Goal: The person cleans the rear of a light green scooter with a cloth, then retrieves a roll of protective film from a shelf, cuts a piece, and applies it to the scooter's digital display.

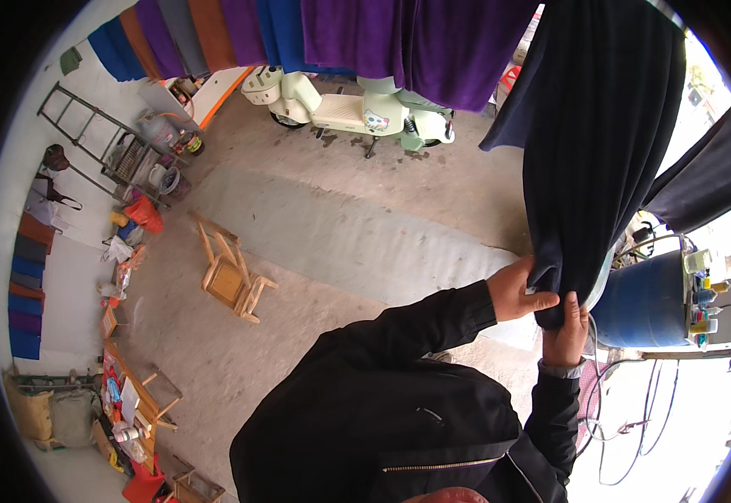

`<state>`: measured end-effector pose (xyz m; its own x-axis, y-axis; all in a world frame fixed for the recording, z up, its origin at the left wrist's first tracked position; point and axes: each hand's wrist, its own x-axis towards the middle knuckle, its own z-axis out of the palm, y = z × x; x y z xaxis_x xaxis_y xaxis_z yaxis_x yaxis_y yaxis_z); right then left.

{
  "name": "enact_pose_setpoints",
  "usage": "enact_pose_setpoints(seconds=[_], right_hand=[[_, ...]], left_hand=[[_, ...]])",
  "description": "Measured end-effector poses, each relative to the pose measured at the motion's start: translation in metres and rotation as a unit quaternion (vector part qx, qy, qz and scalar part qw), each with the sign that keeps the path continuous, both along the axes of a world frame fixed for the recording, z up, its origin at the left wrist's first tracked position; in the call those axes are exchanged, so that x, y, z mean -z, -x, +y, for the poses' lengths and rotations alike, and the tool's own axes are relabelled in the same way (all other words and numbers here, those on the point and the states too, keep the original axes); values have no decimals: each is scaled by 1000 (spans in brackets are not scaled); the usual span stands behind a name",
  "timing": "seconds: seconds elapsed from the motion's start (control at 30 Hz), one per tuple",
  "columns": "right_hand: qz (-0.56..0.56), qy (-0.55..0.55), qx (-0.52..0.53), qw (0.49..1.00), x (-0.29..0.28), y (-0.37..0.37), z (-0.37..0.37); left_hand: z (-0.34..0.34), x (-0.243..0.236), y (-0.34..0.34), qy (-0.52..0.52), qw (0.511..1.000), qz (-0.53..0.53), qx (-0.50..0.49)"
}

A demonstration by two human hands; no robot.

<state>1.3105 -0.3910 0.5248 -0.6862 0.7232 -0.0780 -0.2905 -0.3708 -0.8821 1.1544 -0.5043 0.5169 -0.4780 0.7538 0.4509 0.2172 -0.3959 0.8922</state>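
Step in hand: the lower end of a dark cloth (pixel 600 142) is gathered by both hands; judged to be the handling of a hanging piece, straightening it or taking it down, which of the two cannot be told.
Cloth position: hung from above, right of the purple cloths (pixel 399 42); its bottom edge is bunched just left of the blue barrel (pixel 642 302).
Left hand (pixel 518 289): clenched on the cloth's bottom hem, thumb pressed across the fold, fingers hidden behind the fabric.
Right hand (pixel 567 331): closed on the same bunch from below, back of the hand turned to the camera, touching the left hand's thumb.
Next move, as judged: a steady downward or sideways pull is called for, with both grasps kept tight so the fabric is not dropped onto the concrete floor (pixel 340 226).
Surroundings: a pale green scooter (pixel 357 109) is parked beyond the cloth; a wooden stool (pixel 231 281) is overturned well left of it.
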Motion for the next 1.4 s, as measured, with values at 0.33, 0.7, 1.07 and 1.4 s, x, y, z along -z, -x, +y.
enact_pose_setpoints(seconds=[0.33,0.7,1.07,1.4], right_hand=[[-31,-129,-24,991,30,-12,-28],[-172,-285,-85,939,43,-38,-34],[-177,-128,-78,973,92,-71,-29],[-231,-148,-124,954,83,-74,-25]], left_hand=[[37,3,-29,3,988,-143,50],[55,-7,-8,-18,983,-145,-112],[78,15,-22,19,983,-165,-77],[85,35,-21,73,980,-184,-12]])
